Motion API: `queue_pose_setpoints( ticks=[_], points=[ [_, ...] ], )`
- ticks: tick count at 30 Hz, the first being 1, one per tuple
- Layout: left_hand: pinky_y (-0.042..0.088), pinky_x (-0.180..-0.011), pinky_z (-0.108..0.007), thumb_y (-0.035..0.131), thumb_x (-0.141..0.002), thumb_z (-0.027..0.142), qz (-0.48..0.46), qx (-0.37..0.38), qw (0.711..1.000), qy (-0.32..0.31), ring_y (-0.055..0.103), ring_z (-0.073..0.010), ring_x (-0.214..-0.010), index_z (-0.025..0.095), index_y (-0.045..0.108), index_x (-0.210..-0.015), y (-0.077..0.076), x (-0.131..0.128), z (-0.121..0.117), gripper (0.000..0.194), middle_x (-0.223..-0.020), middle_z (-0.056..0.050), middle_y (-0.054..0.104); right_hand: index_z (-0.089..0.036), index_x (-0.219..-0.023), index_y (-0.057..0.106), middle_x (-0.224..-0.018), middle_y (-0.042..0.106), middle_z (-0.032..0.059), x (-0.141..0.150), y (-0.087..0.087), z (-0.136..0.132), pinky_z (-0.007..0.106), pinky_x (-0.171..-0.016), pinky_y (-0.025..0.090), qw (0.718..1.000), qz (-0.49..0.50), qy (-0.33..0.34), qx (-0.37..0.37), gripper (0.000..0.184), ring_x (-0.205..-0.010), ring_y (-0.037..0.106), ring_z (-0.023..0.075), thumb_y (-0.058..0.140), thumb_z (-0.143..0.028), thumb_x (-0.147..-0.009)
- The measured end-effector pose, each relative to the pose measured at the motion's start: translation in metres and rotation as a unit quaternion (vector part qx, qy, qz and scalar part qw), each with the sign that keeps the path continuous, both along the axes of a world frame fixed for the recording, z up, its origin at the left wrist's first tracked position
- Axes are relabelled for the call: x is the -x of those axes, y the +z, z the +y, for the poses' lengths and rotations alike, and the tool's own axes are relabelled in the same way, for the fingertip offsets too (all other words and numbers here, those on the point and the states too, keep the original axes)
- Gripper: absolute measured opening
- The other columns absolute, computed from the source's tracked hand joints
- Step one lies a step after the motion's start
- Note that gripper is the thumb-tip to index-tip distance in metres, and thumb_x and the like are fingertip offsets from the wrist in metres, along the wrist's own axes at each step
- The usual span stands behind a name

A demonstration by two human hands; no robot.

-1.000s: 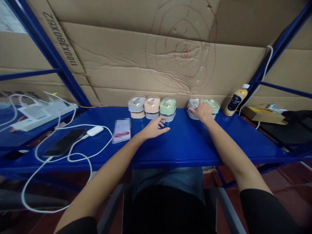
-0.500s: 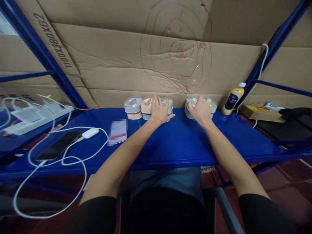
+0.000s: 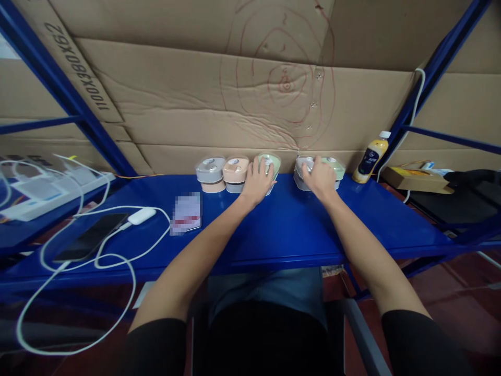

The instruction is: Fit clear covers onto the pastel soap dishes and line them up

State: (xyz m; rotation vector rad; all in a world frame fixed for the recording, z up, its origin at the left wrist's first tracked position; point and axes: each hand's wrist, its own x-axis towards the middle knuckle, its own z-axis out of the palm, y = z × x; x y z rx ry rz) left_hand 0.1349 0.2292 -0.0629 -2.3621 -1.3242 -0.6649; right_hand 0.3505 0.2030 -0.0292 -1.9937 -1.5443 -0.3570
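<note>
Several small rounded plastic containers stand in two-high stacks along the back of the table. My left hand (image 3: 258,183) is bent over the green-topped container (image 3: 272,158), fingers on its lid and left side, thumb near its front. Left of it are a peach-topped container (image 3: 235,164) and a grey-topped container (image 3: 210,168). My right hand (image 3: 321,178) holds another grey container (image 3: 300,176), thumb at its front and fingers near the gap beside a second green-topped container (image 3: 336,167). The hand partly hides both.
A juice bottle (image 3: 371,159) stands at the right beside a small carton (image 3: 417,179). At the left lie a phone (image 3: 92,237), a white cable with an adapter (image 3: 141,215) and a blurred card (image 3: 187,213). A cardboard wall (image 3: 176,89) rises behind the blue table (image 3: 289,230).
My left hand has shifted from between the peach and green containers onto the green one, which sits slightly farther right, apart from the peach one. My right hand stays at the right-hand stacks.
</note>
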Motion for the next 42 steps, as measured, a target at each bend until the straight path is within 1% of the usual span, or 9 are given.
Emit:
queue_pose_setpoints(
  ticks=[5, 10, 13, 15, 22, 32, 34, 38, 42],
  points=[
    [0.028, -0.135, -0.069, 0.063, -0.11, 0.036, -0.021, -0.012, 0.993, -0.116, 0.028, -0.0486, -0.168, 0.007, 0.048, -0.162, 0.001, 0.015, -0.021, 0.062, -0.174, -0.033, 0.039, -0.016, -0.14, 0.064, -0.12, 0.08, 0.0183, -0.007, 0.0, -0.002, 0.048, -0.099, 0.057, 0.98, 0.08, 0.178, -0.032, 0.052, -0.111, 0.074, 0.034, 0.055, -0.053, -0.106],
    [0.031, -0.136, -0.068, 0.06, -0.111, 0.047, -0.039, 0.053, 0.964, -0.259, 0.032, -0.0409, -0.169, 0.02, 0.046, -0.163, -0.012, 0.042, -0.06, 0.06, -0.175, -0.023, 0.042, -0.026, -0.163, 0.051, -0.168, 0.053, 0.0176, -0.015, -0.007, -0.015, 0.054, -0.117, 0.054, 0.872, 0.126, 0.47, 0.052, 0.093, -0.151, 0.056, 0.0368, 0.08, -0.069, -0.086],
    [0.034, -0.137, -0.063, 0.061, -0.111, 0.047, -0.047, 0.115, 0.945, -0.303, 0.036, -0.0381, -0.168, 0.024, 0.046, -0.164, -0.02, 0.055, -0.077, 0.059, -0.173, -0.02, 0.046, -0.03, -0.166, 0.05, -0.18, 0.039, 0.0145, -0.012, -0.016, -0.019, 0.059, -0.13, 0.041, 0.818, 0.073, 0.557, 0.127, 0.116, -0.165, 0.038, 0.0405, 0.096, -0.07, -0.068],
    [0.036, -0.137, -0.06, 0.064, -0.109, 0.047, -0.067, 0.152, 0.935, -0.313, 0.039, -0.037, -0.166, 0.024, 0.045, -0.165, -0.024, 0.06, -0.081, 0.063, -0.173, -0.019, 0.046, -0.029, -0.166, 0.052, -0.175, 0.046, 0.0149, -0.006, -0.022, -0.018, 0.059, -0.131, 0.039, 0.8, 0.047, 0.576, 0.16, 0.119, -0.162, 0.043, 0.0407, 0.1, -0.067, -0.063],
    [0.04, -0.134, -0.06, 0.09, -0.082, 0.042, -0.176, 0.212, 0.921, -0.275, 0.042, -0.0416, -0.163, 0.02, 0.031, -0.17, -0.033, 0.067, -0.069, 0.108, -0.172, -0.024, 0.042, -0.022, -0.151, 0.065, -0.143, 0.072, 0.0159, 0.017, -0.035, -0.021, 0.056, -0.115, 0.052, 0.802, 0.009, 0.577, 0.156, 0.102, -0.134, 0.066, 0.0397, 0.099, -0.066, -0.065],
    [0.044, -0.128, -0.063, 0.098, -0.071, 0.055, -0.224, 0.301, 0.891, -0.257, 0.054, -0.043, -0.154, 0.019, 0.009, -0.179, -0.037, 0.075, -0.059, 0.144, -0.166, -0.028, 0.052, -0.019, -0.15, 0.064, -0.142, 0.072, 0.0177, 0.003, -0.017, -0.029, 0.051, -0.108, 0.057, 0.88, 0.055, 0.454, 0.131, 0.09, -0.124, 0.071, 0.037, 0.084, -0.074, -0.082],
    [0.045, -0.127, -0.063, 0.098, -0.072, 0.057, -0.203, 0.297, 0.9, -0.246, 0.058, -0.0425, -0.151, 0.024, 0.027, -0.176, -0.035, 0.074, -0.059, 0.131, -0.162, -0.023, 0.058, -0.021, -0.149, 0.064, -0.144, 0.073, 0.0163, -0.011, -0.014, -0.026, 0.05, -0.108, 0.057, 0.9, 0.071, 0.407, 0.14, 0.081, -0.125, 0.072, 0.0367, 0.077, -0.075, -0.089],
    [0.044, -0.129, -0.058, 0.084, -0.09, 0.055, -0.144, 0.287, 0.909, -0.267, 0.059, -0.0382, -0.149, 0.03, 0.076, -0.141, -0.031, 0.073, -0.061, 0.058, -0.16, -0.013, 0.06, -0.02, -0.142, 0.068, -0.139, 0.077, 0.0171, -0.032, -0.014, -0.022, 0.052, -0.109, 0.056, 0.923, 0.083, 0.324, 0.189, 0.072, -0.125, 0.073, 0.0374, 0.055, -0.079, -0.102],
    [0.047, -0.128, -0.056, 0.072, -0.099, 0.054, -0.14, 0.271, 0.917, -0.255, 0.061, -0.036, -0.147, 0.028, 0.082, -0.133, -0.031, 0.073, -0.064, 0.044, -0.162, -0.013, 0.055, -0.02, -0.134, 0.072, -0.134, 0.078, 0.0165, -0.035, -0.018, -0.019, 0.052, -0.108, 0.056, 0.924, 0.081, 0.304, 0.216, 0.071, -0.123, 0.074, 0.0368, 0.052, -0.081, -0.103]
  ],
)
